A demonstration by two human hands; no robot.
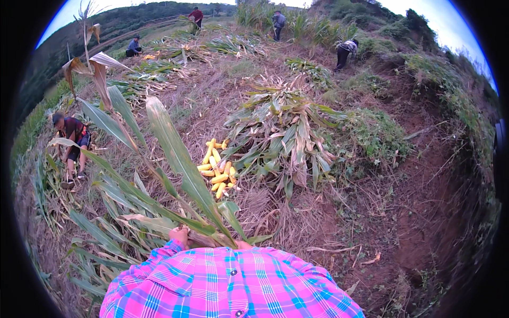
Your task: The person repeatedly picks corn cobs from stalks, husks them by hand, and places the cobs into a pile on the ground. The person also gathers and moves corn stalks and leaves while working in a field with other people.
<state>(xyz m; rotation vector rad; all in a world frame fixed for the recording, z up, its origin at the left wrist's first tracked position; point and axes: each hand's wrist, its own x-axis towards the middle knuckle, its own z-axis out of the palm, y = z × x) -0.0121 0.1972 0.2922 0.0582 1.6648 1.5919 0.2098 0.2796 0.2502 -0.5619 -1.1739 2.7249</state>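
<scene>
A tall corn stalk (pixel 185 204) with long green and dried leaves slants up and left from just before my chest. My left hand (pixel 179 236) is closed on its lower part, beside a pale, husk-like section (pixel 206 240). At the right side of that section shows a sliver of my right hand (pixel 243 245); my plaid shirt hides the rest, so its grip is unclear. Beyond my hands, a small heap of husked yellow corn cobs (pixel 218 171) lies on the straw-covered ground. More leafy cut stalks (pixel 107 234) lie at my left.
A large pile of cut corn stalks (pixel 286 135) lies right of the cobs. On the left a person (pixel 73 139) bends over stalks; several others work farther off, one (pixel 346 53) stooping near the bank. A bare earth bank (pixel 425 190) with weeds rises at right.
</scene>
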